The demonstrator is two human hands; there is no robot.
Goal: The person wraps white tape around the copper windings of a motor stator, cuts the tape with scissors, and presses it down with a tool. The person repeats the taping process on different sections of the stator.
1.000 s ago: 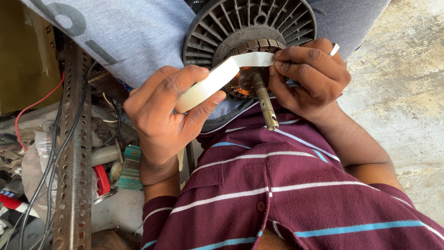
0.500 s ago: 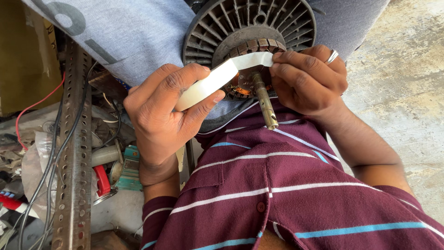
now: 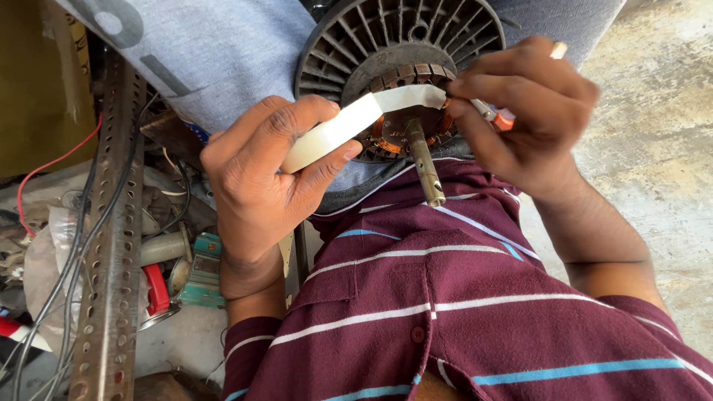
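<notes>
White tape (image 3: 355, 122) runs as a flat strip from the left hand (image 3: 260, 174) up to the right hand (image 3: 523, 111), arching over the motor (image 3: 394, 52) that rests on the person's lap. In the head view, the left hand's fingers (image 3: 286, 122) are closed around the lower end of the tape, thumb pressed under it and the other fingers curled over the top. The right hand's fingers (image 3: 483, 85) are pinched shut on the far end of the strip, right at the edge of the windings, and they also hold a thin tool (image 3: 496, 115) with an orange tip; what kind of tool it is cannot be made out. The motor shows a dark finned housing, copper coils (image 3: 386, 137) beneath the tape, and a steel shaft (image 3: 425, 167) that points down toward the maroon striped shirt (image 3: 460, 297). Grey-blue trousers (image 3: 223, 59) lie behind the motor. To the left, a perforated metal angle bar (image 3: 108, 245) stands among black cables (image 3: 63, 267), a red wire (image 3: 44, 167) and small clutter. Bare concrete floor (image 3: 661, 141) fills the right side.
</notes>
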